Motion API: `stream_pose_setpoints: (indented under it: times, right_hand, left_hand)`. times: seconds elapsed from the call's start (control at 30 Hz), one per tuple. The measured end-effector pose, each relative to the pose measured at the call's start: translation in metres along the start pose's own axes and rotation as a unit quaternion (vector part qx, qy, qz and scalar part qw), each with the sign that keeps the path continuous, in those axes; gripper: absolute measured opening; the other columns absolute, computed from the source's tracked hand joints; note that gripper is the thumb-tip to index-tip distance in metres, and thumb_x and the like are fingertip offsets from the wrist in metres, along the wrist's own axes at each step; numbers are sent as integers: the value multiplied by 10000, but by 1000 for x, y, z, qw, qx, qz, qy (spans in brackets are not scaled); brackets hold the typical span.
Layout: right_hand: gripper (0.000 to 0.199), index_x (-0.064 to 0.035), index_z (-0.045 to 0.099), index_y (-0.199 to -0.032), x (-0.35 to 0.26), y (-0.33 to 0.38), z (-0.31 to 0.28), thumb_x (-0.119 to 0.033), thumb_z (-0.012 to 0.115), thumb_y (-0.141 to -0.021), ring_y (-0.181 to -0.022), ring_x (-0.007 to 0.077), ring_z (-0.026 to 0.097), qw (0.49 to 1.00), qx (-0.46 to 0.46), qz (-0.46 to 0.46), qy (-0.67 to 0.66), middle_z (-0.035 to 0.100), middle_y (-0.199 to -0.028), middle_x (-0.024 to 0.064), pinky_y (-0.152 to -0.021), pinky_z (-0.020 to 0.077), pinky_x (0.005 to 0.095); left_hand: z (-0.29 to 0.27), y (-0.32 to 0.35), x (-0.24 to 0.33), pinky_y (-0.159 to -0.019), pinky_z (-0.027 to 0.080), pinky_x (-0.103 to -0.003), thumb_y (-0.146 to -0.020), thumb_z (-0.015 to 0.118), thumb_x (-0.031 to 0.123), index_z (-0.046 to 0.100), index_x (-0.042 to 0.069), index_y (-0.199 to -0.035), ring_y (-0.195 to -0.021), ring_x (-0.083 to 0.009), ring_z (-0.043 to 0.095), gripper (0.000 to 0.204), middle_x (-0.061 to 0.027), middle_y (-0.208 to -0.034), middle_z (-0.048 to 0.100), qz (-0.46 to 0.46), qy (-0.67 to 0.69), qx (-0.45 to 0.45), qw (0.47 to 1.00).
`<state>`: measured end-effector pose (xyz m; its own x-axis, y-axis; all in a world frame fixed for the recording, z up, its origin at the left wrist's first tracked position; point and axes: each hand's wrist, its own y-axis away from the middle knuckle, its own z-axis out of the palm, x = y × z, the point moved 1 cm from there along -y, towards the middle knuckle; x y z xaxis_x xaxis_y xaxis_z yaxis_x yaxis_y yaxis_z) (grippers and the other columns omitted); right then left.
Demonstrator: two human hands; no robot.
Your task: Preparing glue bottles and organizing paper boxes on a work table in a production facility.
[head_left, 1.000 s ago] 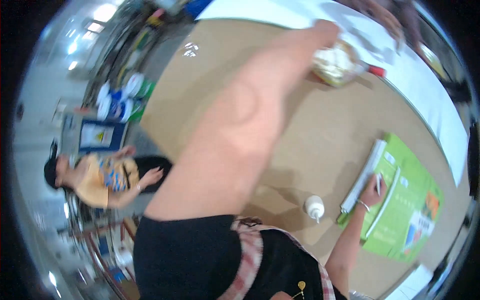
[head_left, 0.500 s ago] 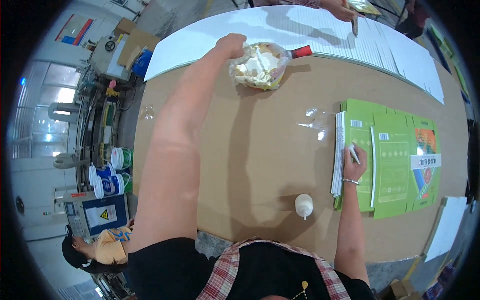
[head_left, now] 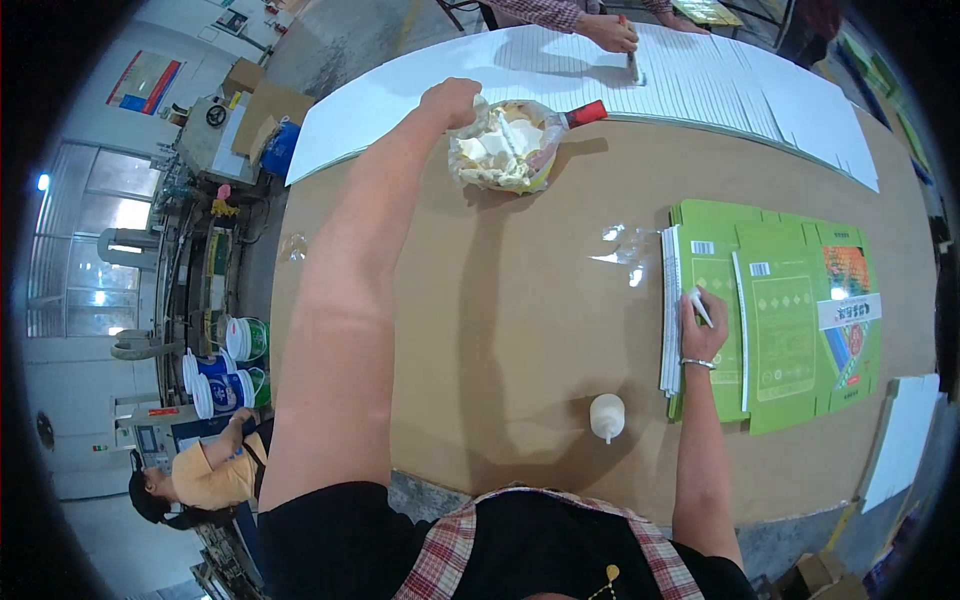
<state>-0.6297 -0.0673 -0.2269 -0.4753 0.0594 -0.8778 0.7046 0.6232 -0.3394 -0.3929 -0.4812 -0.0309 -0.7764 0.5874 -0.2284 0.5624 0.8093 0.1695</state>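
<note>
Left hand (head_left: 452, 102) grips the plastic bag (head_left: 503, 148); right hand (head_left: 702, 330) clamps a white stick (head_left: 701, 306) (tip pointing up-left).

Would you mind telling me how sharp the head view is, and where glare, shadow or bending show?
Head view: sharp, no motion blur; fisheye bends the table edges and blacks out the corners; glare patches beside the green cartons; soft shadows trail the left hand, the bag and the white bottle.
</note>
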Motion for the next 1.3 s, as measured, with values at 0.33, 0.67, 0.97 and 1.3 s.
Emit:
stream_pose_setpoints:
  times: [0.33,0.67,0.97,1.3]
  right_hand:
    - [264,2,626,-929,-1,0,-1,-66,729,-696,-752,207,586,1000,1,-15,21,583,-869,118,-663,494,292]
    - [259,6,625,-935,1,2,3,-65,721,-706,-761,194,589,1000,2,3,2,584,-881,117,-661,505,285]
    - [256,12,623,-928,1,0,0,-59,721,-703,-761,205,592,1000,-2,-9,8,587,-879,123,-666,505,290]
    - [250,6,621,-919,-1,1,1,-63,722,-702,-767,211,595,1000,2,8,6,593,-889,126,-678,503,294]
  left_hand:
    - [7,-12,2,-815,477,-404,-618,694,177,516,89,-1091,-1002,-304,564,513,-133,-1097,582,-13,-20,-51,998]
    - [19,-1,-10,-731,510,-412,-621,747,242,460,45,-1108,-837,-330,619,599,-187,-968,611,-12,21,36,999]
    - [18,9,-1,-571,518,-373,-690,687,518,441,-7,-1076,-647,-291,623,696,-236,-838,589,-62,101,33,992]
    - [17,12,2,-815,447,-442,-788,571,473,443,91,-1163,-1006,-365,531,551,-237,-1107,490,-87,108,81,987]
